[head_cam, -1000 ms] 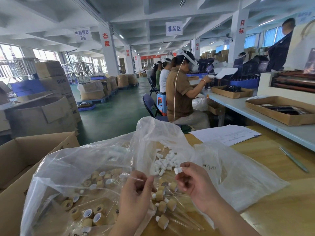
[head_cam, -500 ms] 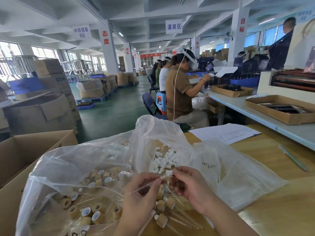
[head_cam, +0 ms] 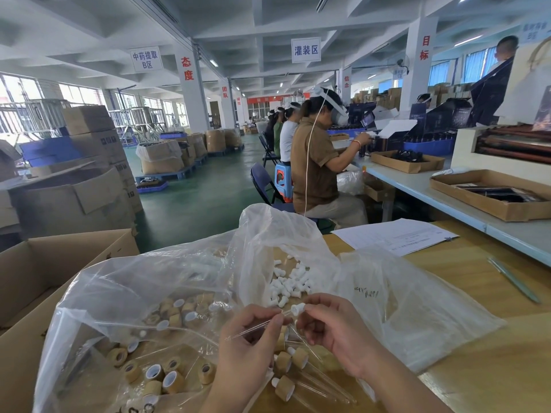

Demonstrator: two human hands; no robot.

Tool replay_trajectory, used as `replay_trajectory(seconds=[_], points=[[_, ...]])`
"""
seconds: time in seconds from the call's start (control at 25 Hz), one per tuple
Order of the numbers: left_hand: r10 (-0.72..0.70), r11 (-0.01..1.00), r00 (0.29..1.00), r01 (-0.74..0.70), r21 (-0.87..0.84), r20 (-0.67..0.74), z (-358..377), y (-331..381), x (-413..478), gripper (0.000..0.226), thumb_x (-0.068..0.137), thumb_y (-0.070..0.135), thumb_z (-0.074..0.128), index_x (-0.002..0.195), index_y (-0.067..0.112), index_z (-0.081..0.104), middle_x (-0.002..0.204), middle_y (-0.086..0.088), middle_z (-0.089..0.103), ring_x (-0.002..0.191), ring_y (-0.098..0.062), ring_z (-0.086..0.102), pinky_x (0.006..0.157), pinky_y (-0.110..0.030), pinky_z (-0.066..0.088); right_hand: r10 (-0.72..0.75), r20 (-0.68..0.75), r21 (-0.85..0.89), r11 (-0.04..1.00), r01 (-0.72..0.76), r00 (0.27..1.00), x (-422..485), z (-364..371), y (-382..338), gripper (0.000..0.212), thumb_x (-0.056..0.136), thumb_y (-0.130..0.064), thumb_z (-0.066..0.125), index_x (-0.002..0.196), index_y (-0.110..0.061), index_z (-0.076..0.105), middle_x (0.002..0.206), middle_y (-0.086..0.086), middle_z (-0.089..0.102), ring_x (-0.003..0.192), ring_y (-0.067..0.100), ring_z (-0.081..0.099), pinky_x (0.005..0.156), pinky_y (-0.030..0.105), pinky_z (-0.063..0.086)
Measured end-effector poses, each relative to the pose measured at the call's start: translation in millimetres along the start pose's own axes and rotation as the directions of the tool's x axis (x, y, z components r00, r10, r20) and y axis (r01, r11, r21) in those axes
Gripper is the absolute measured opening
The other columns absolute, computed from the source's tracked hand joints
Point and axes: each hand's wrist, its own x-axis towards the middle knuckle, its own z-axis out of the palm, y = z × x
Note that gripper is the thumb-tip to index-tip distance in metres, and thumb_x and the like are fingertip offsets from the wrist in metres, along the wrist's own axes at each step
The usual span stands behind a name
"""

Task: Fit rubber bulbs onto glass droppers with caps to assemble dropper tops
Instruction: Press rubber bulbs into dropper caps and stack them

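Your wooden table (head_cam: 483, 371) carries two clear plastic bags, spread open at its near-left end so both stocks stay within reach. The left bag (head_cam: 125, 287) holds loose caps (head_cam: 171, 381) and the right bag (head_cam: 402, 317) a heap of white bulbs (head_cam: 287, 283), both too many to count. Your left hand (head_cam: 247, 350) pinches one glass dropper (head_cam: 253, 330) to steady it. Your right hand (head_cam: 337, 332) pinches one rubber bulb (head_cam: 298, 309) at the dropper's top end, apparently pushing it on. At least three finished dropper tops (head_cam: 284, 388) lie near the table's near edge, under your hands.
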Motion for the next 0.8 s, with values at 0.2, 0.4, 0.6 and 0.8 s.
replay_trajectory(seconds=[0.2, 0.4, 0.6, 0.8], points=[[0.027, 0.999, 1.0, -0.027, 0.035, 0.007, 3.9, 1.7, -2.4, 0.008, 0.082, 0.0, 0.067, 0.077, 0.006, 0.067, 0.075, -0.006, 0.074, 0.044, -0.002, 0.057, 0.046, -0.015, 0.044, -0.016, 0.007, -0.011, 1.0, 0.016, 1.0, -1.3, 2.3, -1.5, 0.008, 0.086, -0.005, 0.066, 0.079, -0.007, 0.066, 0.067, 0.017, 0.064, 0.054, 0.02, 0.055, 0.049, 0.026, 0.045], [0.024, 0.999, 1.0, -0.024, 0.028, -0.014, 3.3, 3.4, -2.4, 0.009, 0.08, 0.004, 0.068, 0.074, 0.011, 0.068, 0.075, -0.006, 0.074, 0.043, -0.003, 0.056, 0.045, -0.015, 0.043, 0.001, 0.027, 0.016, 1.0, -0.001, 1.0, -2.3, 2.3, -1.1, 0.004, 0.087, -0.003, 0.064, 0.083, -0.004, 0.064, 0.069, 0.019, 0.064, 0.055, 0.021, 0.056, 0.049, 0.025, 0.046], [0.014, 1.0, 1.0, -0.014, 0.02, -0.003, 2.3, 3.6, -2.3, 0.014, 0.081, 0.0, 0.068, 0.073, 0.011, 0.068, 0.074, -0.007, 0.074, 0.042, -0.004, 0.056, 0.042, -0.017, 0.043, 0.007, 0.04, 0.012, 1.0, -0.008, 0.999, -3.8, 3.2, -2.9, 0.01, 0.073, -0.013, 0.071, 0.079, -0.005, 0.069, 0.067, 0.019, 0.064, 0.052, 0.021, 0.056, 0.048, 0.025, 0.045], [0.015, 1.0, 1.0, -0.016, 0.013, 0.018, 0.6, 5.3, -2.2, 0.004, 0.079, 0.003, 0.069, 0.076, 0.005, 0.067, 0.074, -0.008, 0.074, 0.041, -0.006, 0.054, 0.04, -0.019, 0.042, 0.044, 0.026, 0.063, 0.997, -0.045, 0.999, -2.6, 5.4, -0.8, 0.005, 0.084, -0.005, 0.064, 0.082, -0.001, 0.068, 0.064, 0.017, 0.063, 0.048, 0.018, 0.054, 0.045, 0.024, 0.044]])
